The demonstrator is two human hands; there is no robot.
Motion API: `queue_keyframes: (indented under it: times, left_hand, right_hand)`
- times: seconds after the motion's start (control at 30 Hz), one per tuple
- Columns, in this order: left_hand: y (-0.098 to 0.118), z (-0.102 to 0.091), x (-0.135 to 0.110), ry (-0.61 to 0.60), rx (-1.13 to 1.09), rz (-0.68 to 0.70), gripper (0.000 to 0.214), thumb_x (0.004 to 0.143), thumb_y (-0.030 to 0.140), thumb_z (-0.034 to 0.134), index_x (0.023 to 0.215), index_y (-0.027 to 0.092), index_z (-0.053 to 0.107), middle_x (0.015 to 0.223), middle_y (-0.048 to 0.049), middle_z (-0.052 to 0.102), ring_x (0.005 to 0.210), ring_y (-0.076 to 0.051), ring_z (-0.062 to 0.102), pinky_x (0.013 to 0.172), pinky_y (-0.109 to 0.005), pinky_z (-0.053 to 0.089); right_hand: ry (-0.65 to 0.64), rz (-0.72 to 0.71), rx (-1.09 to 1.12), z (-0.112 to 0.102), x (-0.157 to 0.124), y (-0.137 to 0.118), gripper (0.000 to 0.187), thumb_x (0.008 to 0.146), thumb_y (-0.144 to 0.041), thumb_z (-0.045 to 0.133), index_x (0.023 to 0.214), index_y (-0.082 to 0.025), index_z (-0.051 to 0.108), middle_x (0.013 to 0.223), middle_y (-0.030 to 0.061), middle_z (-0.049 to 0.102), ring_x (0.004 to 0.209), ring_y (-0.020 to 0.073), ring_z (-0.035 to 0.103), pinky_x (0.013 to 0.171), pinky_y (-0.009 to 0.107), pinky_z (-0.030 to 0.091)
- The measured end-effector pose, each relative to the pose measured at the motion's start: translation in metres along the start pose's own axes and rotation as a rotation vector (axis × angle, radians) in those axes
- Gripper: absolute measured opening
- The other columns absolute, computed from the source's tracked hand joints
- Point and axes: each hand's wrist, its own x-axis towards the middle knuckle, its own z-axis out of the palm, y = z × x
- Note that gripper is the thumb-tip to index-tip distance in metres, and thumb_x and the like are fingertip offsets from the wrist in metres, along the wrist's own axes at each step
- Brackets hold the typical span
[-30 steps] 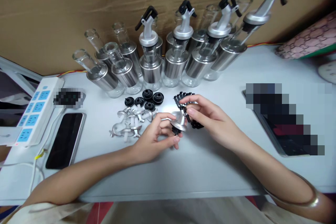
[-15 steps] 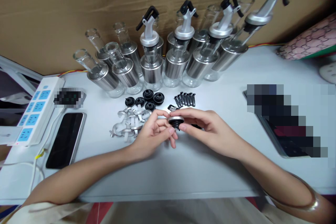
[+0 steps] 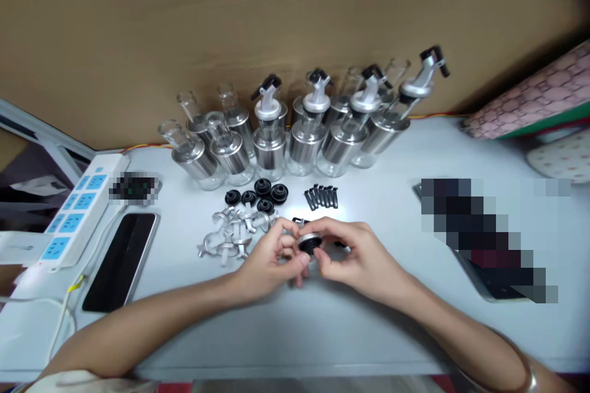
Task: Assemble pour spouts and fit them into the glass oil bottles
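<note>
Pourer (image 3: 309, 245), pinched in the fingertips of left hand (image 3: 270, 265) and right hand (image 3: 366, 255) right of the silver tops (image 3: 239, 231), could slip onto the table (image 3: 295, 338) if either pinch loosens.

I have the left hand (image 3: 267, 263) at the frame's centre, fingers (image 3: 284, 230) curled, and the right hand (image 3: 364, 261) facing it, pinching; left forearm (image 3: 175, 310) slants from lower left, right forearm (image 3: 454, 322) from lower right.
</note>
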Motion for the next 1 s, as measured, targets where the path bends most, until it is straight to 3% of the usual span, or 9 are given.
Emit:
queue_keyframes:
  times: [0.17,0.3,0.4,0.57,0.63,0.77,0.9,1.0]
  left_hand:
    - [-0.001,0.001,0.002,0.05,-0.011,0.084,0.035,0.087,0.046,0.061,0.098,0.023,0.037,0.076,0.0064,0.054,0.055,-0.008,0.059,0.06,-0.024,0.043]
    - [-0.002,0.003,0.001,0.034,-0.003,0.123,0.037,0.088,0.044,0.059,0.108,0.024,0.034,0.086,0.0036,0.053,0.057,-0.008,0.058,0.065,-0.027,0.045]
    - [-0.002,0.005,-0.001,0.009,0.051,0.119,0.034,0.089,0.041,0.057,0.107,0.023,0.034,0.087,0.0024,0.052,0.06,-0.008,0.057,0.068,-0.029,0.044]
    - [-0.001,0.007,-0.003,-0.016,0.169,0.111,0.025,0.089,0.03,0.054,0.105,0.02,0.037,0.089,0.0007,0.052,0.067,-0.01,0.057,0.073,-0.031,0.042]
    - [0.0,0.007,-0.003,-0.014,0.207,0.108,0.022,0.089,0.027,0.052,0.104,0.02,0.037,0.089,0.0004,0.052,0.067,-0.01,0.056,0.072,-0.031,0.041]
    - [-0.001,0.007,-0.003,-0.019,0.257,0.107,0.022,0.088,0.025,0.052,0.105,0.02,0.038,0.088,0.0003,0.053,0.067,-0.011,0.057,0.072,-0.031,0.04]
    - [-0.004,0.004,-0.001,-0.027,0.248,0.119,0.022,0.089,0.026,0.053,0.105,0.02,0.038,0.088,-0.0001,0.055,0.067,-0.011,0.058,0.072,-0.03,0.04]
    - [-0.006,0.003,0.0,-0.036,0.238,0.125,0.022,0.089,0.027,0.054,0.104,0.02,0.04,0.087,-0.0008,0.056,0.067,-0.011,0.058,0.07,-0.029,0.04]
  right_hand:
    - [0.061,-0.05,-0.05,0.005,0.001,0.007,0.018,0.076,-0.017,0.065,0.094,-0.019,0.061,0.088,0.0022,0.07,0.079,0.0144,0.065,0.072,0.026,0.051]
    - [0.151,-0.101,-0.122,0.004,0.003,0.01,0.018,0.09,-0.017,0.05,0.102,-0.022,0.061,0.094,0.0046,0.065,0.083,0.0152,0.064,0.074,0.028,0.051]
    - [0.278,-0.191,-0.175,-0.003,0.008,0.001,0.027,0.091,-0.012,0.04,0.101,-0.023,0.063,0.09,0.0039,0.059,0.084,0.016,0.062,0.075,0.03,0.051]
    - [0.459,-0.376,-0.283,-0.011,0.038,-0.025,0.023,0.086,-0.014,0.053,0.107,-0.022,0.057,0.1,0.0069,0.053,0.087,0.0179,0.06,0.072,0.031,0.054]
    - [0.474,-0.458,-0.378,-0.011,0.056,-0.027,0.025,0.084,-0.011,0.053,0.106,-0.023,0.056,0.1,0.0081,0.053,0.1,0.0215,0.059,0.079,0.034,0.054]
    - [0.426,-0.527,-0.479,-0.011,0.089,-0.01,0.025,0.082,-0.004,0.048,0.098,-0.023,0.056,0.098,0.0073,0.053,0.101,0.0223,0.061,0.084,0.037,0.052]
    - [0.46,-0.562,-0.476,-0.008,0.102,0.006,0.022,0.082,-0.005,0.049,0.096,-0.021,0.055,0.096,0.0085,0.052,0.098,0.0239,0.061,0.082,0.038,0.052]
    - [0.427,-0.629,-0.486,0.001,0.106,-0.001,0.021,0.084,-0.007,0.05,0.096,-0.022,0.056,0.1,0.0089,0.052,0.097,0.0228,0.061,0.083,0.038,0.052]
